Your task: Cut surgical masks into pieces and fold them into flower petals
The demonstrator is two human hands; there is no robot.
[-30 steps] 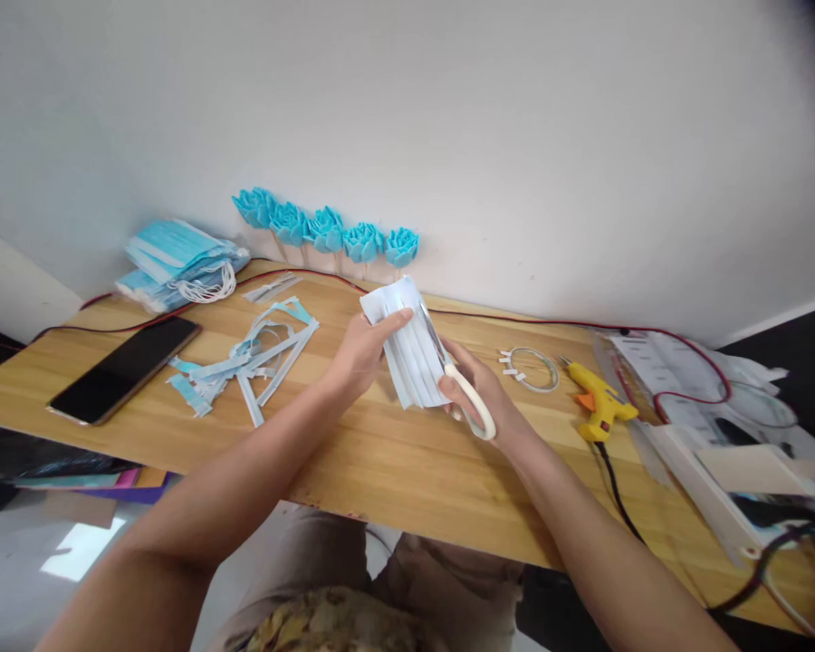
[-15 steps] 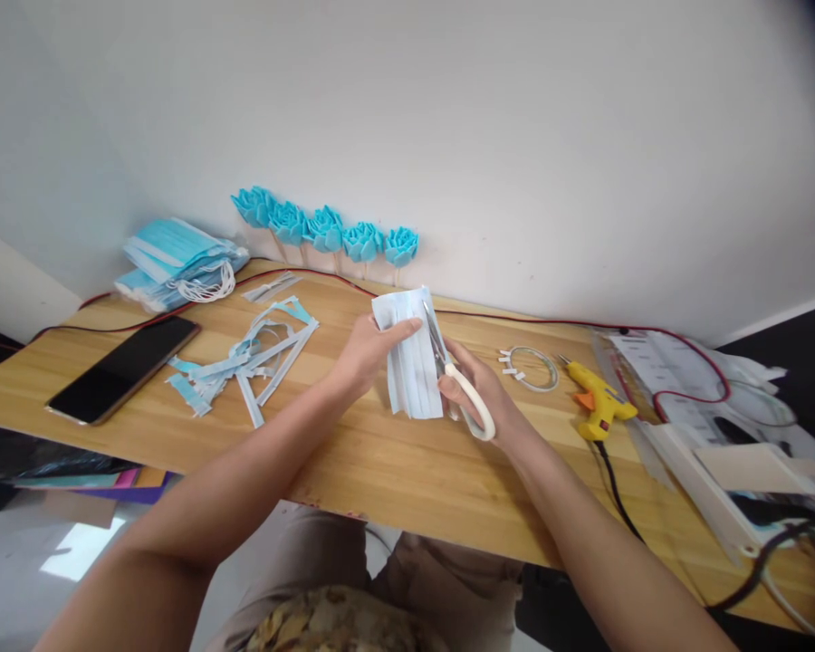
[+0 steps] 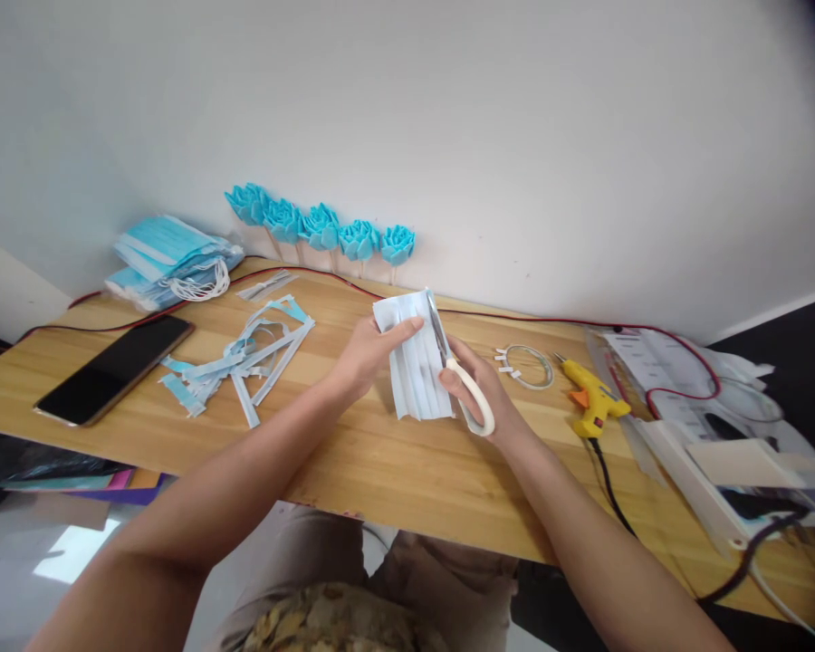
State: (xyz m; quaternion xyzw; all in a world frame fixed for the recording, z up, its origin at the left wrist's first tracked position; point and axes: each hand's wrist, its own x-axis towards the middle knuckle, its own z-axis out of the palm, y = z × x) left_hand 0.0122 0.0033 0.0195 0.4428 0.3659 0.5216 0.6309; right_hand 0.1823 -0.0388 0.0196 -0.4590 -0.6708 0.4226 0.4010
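A pale blue pleated face mask (image 3: 416, 373) is pinched upright over the middle of the table by my left hand (image 3: 375, 351), thumb across its front. My right hand (image 3: 481, 385) grips white-handled scissors (image 3: 474, 397). Their blades lie along the mask's right edge and look nearly closed. To the left of my left hand lies a loose pile of cut mask strips (image 3: 241, 362). Just right of my right hand is a thin pale ring (image 3: 528, 368) with small white tabs.
Several blue flowers on sticks (image 3: 321, 226) lean against the wall. Stacked masks (image 3: 169, 258) sit at the back left, above a phone (image 3: 115, 369). A yellow glue gun (image 3: 594, 397) with a black cord lies right, near a white power strip (image 3: 693, 480). A red-black cable (image 3: 516, 316) runs along the back.
The scissor blades have come together along the mask's right edge. My left hand keeps its hold on the mask. The whole view has shifted slightly.
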